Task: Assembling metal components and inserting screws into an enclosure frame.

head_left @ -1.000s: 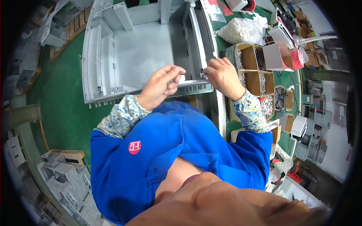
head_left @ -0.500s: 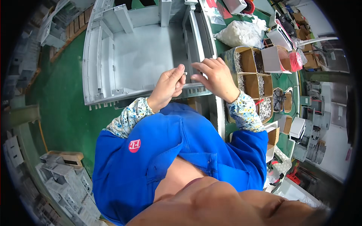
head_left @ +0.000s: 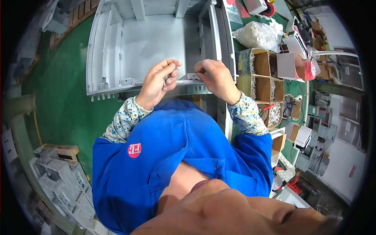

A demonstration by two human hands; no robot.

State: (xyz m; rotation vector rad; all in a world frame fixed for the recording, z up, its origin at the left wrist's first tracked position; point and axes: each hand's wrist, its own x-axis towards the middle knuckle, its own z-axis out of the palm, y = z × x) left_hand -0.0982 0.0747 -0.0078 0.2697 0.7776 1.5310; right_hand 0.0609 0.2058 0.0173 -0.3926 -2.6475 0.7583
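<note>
While both hands are raised over the near edge of a grey metal cabinet (head_left: 152,43), the fingers themselves hide much of the work. The left hand (head_left: 158,83) is curled, its thumb close against the forefinger; whether something small sits in that pinch cannot be told. Facing it, the right hand (head_left: 218,81) has bent fingers and a narrow space beside the thumb, and its grip, too, cannot be made out. Just beside its fingertips, a small metal tab (head_left: 191,76) shows at the cabinet's near edge, partly covered, so touching or apart is unclear.

The cabinet lies open side up in front of the person, its far end cut off by the upper border. To the right stand cardboard boxes (head_left: 261,67) filled with small pieces, too tiny to identify. Beyond them is a clear plastic bag (head_left: 258,35) of whitish things, blurred by the wrapping. The blue smock (head_left: 172,135) blocks the view below. At lower left, grey metal parts (head_left: 64,184) fade into the dark rim of the lens.
</note>
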